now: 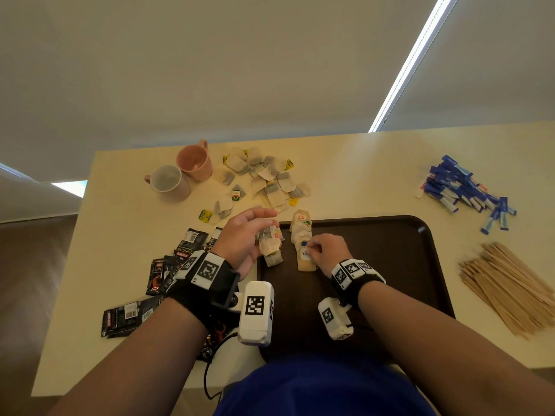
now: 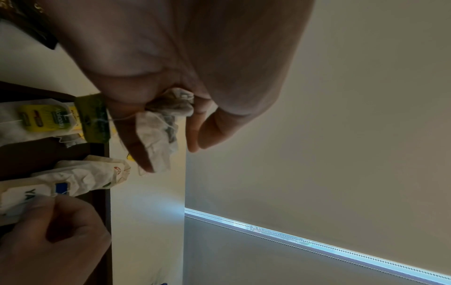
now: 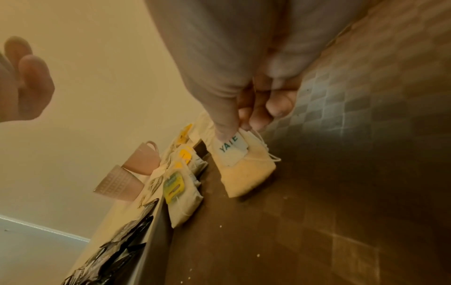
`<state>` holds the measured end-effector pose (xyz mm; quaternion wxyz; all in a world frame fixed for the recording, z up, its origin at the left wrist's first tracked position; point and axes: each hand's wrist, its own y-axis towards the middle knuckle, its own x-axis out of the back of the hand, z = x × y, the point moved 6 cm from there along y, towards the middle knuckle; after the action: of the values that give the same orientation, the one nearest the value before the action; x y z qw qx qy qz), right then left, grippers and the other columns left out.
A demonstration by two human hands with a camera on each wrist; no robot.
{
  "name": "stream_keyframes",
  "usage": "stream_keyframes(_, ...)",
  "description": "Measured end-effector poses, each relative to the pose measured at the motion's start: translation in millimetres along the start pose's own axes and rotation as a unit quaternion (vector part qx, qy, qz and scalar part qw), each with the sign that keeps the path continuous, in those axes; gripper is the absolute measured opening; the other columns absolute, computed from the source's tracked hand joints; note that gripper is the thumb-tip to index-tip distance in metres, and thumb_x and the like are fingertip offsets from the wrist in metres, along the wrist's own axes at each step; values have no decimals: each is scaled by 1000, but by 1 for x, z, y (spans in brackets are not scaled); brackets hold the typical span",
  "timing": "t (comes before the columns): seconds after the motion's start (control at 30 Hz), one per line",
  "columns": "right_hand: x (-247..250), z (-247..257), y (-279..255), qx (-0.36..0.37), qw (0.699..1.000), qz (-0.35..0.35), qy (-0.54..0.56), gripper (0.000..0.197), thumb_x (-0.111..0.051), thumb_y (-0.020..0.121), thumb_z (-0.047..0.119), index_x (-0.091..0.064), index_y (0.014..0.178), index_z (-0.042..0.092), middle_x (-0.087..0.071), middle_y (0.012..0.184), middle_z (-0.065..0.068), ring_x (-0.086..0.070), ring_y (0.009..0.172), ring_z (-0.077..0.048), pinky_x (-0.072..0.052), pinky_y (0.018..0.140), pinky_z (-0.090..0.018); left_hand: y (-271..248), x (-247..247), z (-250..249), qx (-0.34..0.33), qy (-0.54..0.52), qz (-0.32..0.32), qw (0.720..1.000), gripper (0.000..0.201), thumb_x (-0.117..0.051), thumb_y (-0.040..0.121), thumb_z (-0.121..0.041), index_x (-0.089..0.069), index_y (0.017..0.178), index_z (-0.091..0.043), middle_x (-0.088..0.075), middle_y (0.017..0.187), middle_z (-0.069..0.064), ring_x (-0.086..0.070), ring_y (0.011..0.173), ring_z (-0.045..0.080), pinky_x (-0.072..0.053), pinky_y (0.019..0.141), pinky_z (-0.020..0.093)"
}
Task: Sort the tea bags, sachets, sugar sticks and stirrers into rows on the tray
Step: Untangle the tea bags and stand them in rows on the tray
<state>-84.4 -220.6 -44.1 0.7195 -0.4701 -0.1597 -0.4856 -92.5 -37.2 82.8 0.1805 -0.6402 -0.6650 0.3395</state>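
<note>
The tray [image 1: 390, 250] lies on the table [image 1: 345, 175] before the person; two rows of tea bags [image 1: 301, 235] run along its left part; behind it lies a loose heap of tea bags [image 1: 270, 178], with two mugs [image 1: 183, 172] to the heap's left; sachets [image 1: 168, 265] lie left of the tray; sugar sticks [image 1: 462, 187] lie at the far right, stirrers [image 1: 507, 286] nearer on the right.

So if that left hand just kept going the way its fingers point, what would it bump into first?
Probably the loose heap of tea bags on the table. The left hand, gripping a tea bag, points away from the person toward that heap. It seems raised, so it might pass over them; depth is unclear.
</note>
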Motion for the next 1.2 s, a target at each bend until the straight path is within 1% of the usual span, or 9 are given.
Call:
stream_keyframes(0.17,1,-7,0,-23,998,-27,42,15,-69,90,25,-65,104,21,-62,92,5,-58,84,-9,-52,78,-25,1,1,2,6,-5,-1,1000,17,-49,100,-3,-63,109,-6,-61,106,18,-66,70,19,-57,58,27)
stream_keyframes(0.27,3,-10,-1,-28,998,-32,55,19,-72,88,26,-62,104,21,-60,86,7,-57,78,-6,-45,67,-19,2,0,4,10,-24,-2,1000,17,-49,101,-6,-63,109,-5,-60,107,20,-64,74,22,-57,64,31)
stream_keyframes(0.4,22,-4,-9,2,997,-65,38,13,-69,89,31,-63,99,23,-61,85,8,-61,81,-10,-53,73,-26,2,-1,6,18,-65,-8,998,23,-47,103,-16,-63,115,-4,-60,114,23,-63,84,27,-55,72,37)
stream_keyframes(0.53,63,43,-34,177,972,-119,93,23,-71,87,28,-66,108,22,-60,92,14,-57,82,-4,-52,75,-27,3,0,6,25,-99,-16,995,25,-46,103,-18,-62,117,-5,-60,119,25,-65,89,31,-55,75,39)
stream_keyframes(0.63,81,85,-61,322,939,-82,88,43,-77,80,33,-64,122,31,-59,114,12,-55,105,-4,-45,90,-20,2,1,5,22,-110,-8,994,26,-42,101,-7,-60,120,-4,-61,123,26,-64,102,36,-56,81,44)
stream_keyframes(0.77,81,109,-73,388,918,-80,7,37,-78,80,31,-70,115,35,-56,117,6,-47,104,-6,-43,88,-23,1,-3,4,6,-75,25,997,35,-41,97,3,-59,126,-6,-68,116,25,-68,105,35,-57,88,48)
stream_keyframes(0.9,84,110,-70,367,922,-97,72,13,-75,85,23,-78,98,24,-63,101,9,-54,94,-6,-46,81,-23,-1,-8,7,10,-64,52,997,38,-37,96,7,-55,127,-3,-64,119,31,-67,100,35,-59,80,43)
stream_keyframes(1.03,88,104,-68,296,942,-99,121,12,-70,89,25,-76,98,20,-70,91,11,-61,85,-4,-46,76,-20,-4,-11,8,8,-72,64,995,37,-37,96,8,-54,128,0,-64,120,30,-69,94,31,-59,85,46)
stream_keyframes(1.2,98,97,-70,268,943,-125,152,15,-64,94,27,-74,104,22,-72,90,10,-66,84,-4,-55,79,-27,-7,-10,8,-8,-28,53,998,21,-45,101,2,-59,115,-5,-66,110,24,-72,80,28,-62,68,33)
